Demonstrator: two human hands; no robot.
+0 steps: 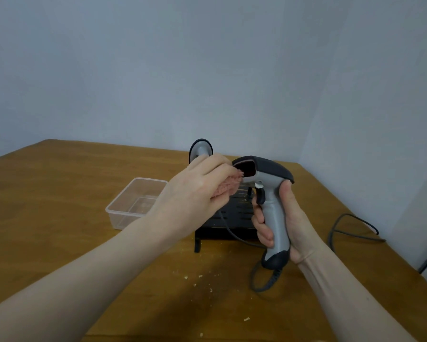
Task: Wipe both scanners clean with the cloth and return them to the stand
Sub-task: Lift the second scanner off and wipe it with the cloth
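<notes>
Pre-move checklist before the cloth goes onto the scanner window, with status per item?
1. Right hand grip on the held scanner handle: ok, fingers wrapped round it.
2. Left hand holds the pink cloth: ok.
3. Cloth at the scanner window: ok, right beside it; contact cannot tell.
4. Second scanner in the black stand: cannot tell, mostly hidden behind the left hand.
5. Cable free of snags: ok, hangs slack below the handle.
6. Table clean: not ok, crumbs near the stand.

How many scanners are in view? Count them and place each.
2. One scanner is gripped by the right hand; the second scanner sits behind the left hand, mostly hidden.
</notes>
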